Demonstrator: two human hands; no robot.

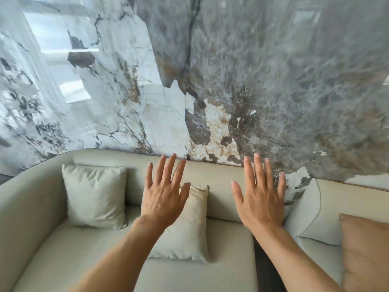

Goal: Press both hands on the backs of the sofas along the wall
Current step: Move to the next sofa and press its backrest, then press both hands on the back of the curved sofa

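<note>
A pale green sofa stands against a marble wall, its backrest [216, 175] running across the middle of the view. My left hand [164, 192] is raised flat with fingers spread, in front of the backrest above a small cushion. My right hand [261, 197] is also flat and spread, over the right end of the backrest near the gap between the sofas. Whether either palm touches the backrest I cannot tell. A second pale sofa [315, 207] begins at the right, its backrest [347, 199] along the same wall.
A pale green cushion [94, 194] leans at the left of the backrest. A smaller cream cushion [185, 234] lies under my left wrist. A tan cushion [366, 253] sits on the right sofa. The polished marble wall [210, 81] rises directly behind.
</note>
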